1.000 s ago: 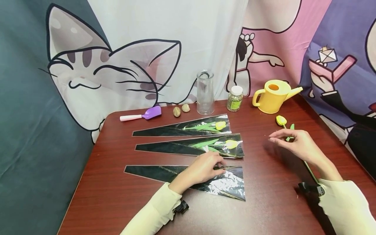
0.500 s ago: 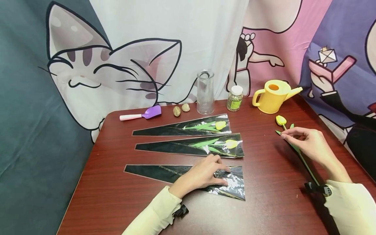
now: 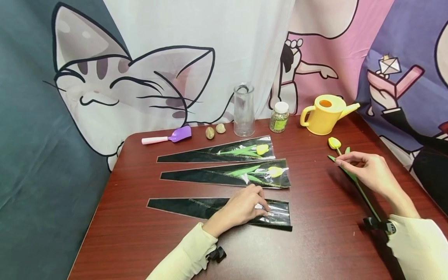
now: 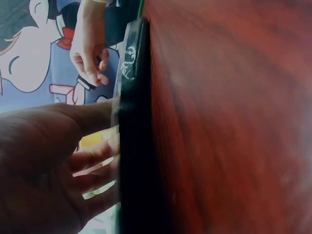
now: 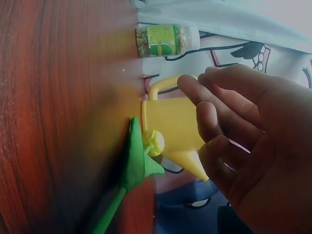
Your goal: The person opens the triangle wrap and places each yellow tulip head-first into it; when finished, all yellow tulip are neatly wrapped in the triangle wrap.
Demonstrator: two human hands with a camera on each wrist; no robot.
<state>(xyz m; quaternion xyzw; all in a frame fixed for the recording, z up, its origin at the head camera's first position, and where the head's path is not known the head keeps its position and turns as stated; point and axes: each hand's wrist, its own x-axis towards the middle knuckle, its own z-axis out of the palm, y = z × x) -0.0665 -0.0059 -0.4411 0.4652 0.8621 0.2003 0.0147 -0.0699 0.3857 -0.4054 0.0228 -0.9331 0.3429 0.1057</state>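
Note:
My left hand (image 3: 241,206) pinches the top film of a black-and-clear flower sleeve (image 3: 185,207) near its wide end, and the sleeve's near edge (image 3: 276,226) is curled up. In the left wrist view the thumb and fingertips (image 4: 105,146) press against the film. My right hand (image 3: 376,171) hovers over a yellow artificial tulip (image 3: 334,143) lying on the table, its fingers loosely bent and holding nothing. The right wrist view shows the tulip's green leaves (image 5: 134,161) apart from the fingers. Farther back lie two more sleeves (image 3: 189,155), each with a yellow tulip inside.
Along the table's back stand a clear glass vase (image 3: 244,112), a white-capped jar (image 3: 279,118) and a yellow watering can (image 3: 323,114). Two stones (image 3: 210,133) and a purple shovel (image 3: 180,133) lie to their left. A printed cloth (image 3: 147,85) hangs behind the table.
My left fingers, spread on the film half a second ago, have drawn together, and the sleeve's wide end has narrowed. My right hand shifted right earlier, then stayed over the tulip.

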